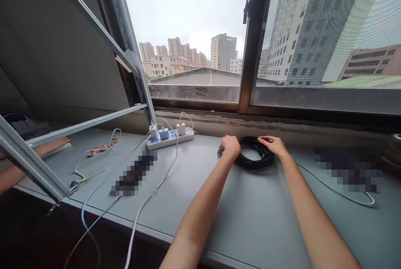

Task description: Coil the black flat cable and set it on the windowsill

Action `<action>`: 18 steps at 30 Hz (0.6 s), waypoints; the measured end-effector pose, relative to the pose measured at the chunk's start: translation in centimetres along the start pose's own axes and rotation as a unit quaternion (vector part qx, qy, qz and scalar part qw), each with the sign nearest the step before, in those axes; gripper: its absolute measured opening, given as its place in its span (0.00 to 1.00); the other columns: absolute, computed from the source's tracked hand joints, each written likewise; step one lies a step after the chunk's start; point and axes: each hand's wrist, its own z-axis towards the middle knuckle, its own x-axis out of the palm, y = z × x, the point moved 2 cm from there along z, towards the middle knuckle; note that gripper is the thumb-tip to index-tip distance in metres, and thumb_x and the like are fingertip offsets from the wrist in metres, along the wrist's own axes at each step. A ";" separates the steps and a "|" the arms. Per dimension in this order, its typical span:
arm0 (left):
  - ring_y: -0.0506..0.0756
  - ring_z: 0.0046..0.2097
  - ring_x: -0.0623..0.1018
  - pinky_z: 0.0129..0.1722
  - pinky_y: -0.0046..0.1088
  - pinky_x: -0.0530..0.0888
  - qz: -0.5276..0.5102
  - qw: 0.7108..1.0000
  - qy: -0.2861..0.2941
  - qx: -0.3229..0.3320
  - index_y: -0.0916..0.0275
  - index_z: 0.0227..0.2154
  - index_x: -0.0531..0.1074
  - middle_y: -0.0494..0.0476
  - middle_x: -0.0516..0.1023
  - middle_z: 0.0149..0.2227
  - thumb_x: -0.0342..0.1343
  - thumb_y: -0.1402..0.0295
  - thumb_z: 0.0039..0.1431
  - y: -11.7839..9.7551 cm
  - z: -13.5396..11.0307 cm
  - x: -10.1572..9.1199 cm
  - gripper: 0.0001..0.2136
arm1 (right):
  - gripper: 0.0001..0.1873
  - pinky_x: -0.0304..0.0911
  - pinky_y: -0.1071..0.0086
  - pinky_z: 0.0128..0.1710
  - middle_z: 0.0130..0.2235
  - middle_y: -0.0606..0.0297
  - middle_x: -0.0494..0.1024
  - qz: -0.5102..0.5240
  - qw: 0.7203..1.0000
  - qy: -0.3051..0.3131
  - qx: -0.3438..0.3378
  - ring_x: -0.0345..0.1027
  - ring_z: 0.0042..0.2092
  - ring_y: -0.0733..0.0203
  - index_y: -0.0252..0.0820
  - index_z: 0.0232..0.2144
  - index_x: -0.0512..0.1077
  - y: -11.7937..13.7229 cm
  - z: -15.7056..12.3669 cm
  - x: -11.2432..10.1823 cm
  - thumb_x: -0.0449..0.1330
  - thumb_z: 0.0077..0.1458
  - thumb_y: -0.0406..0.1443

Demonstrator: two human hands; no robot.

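Note:
A coiled black cable [255, 163] lies on the grey tabletop [250, 219] near the window wall. My left hand [231, 147] is closed at the coil's left side, where a dark connector end pokes out past the fingers. On the opposite side, my right hand [273, 145] pinches the upper right of the coil between thumb and fingers. The coil forms a ring with an open middle, and a loose end shows inside its right part.
A white power strip [171, 138] with several plugged chargers stands left of the coil. White cables [138, 219] trail over the front edge. Two blurred-out dark items [134, 175] flank the work area. A metal frame [90, 120] rises at left, with another person's arm [50, 147] behind it.

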 end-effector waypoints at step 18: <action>0.62 0.56 0.66 0.54 0.35 0.61 -0.033 0.991 -0.131 0.022 0.64 0.49 0.67 0.68 0.68 0.53 0.51 0.61 0.59 -0.9 -1.9 -2.9 0.18 | 0.18 0.67 0.62 0.42 0.38 0.63 0.76 0.188 0.971 -0.132 0.062 0.71 0.40 0.62 0.36 0.38 0.72 -1.8 -0.7 1.5 0.53 0.60 0.45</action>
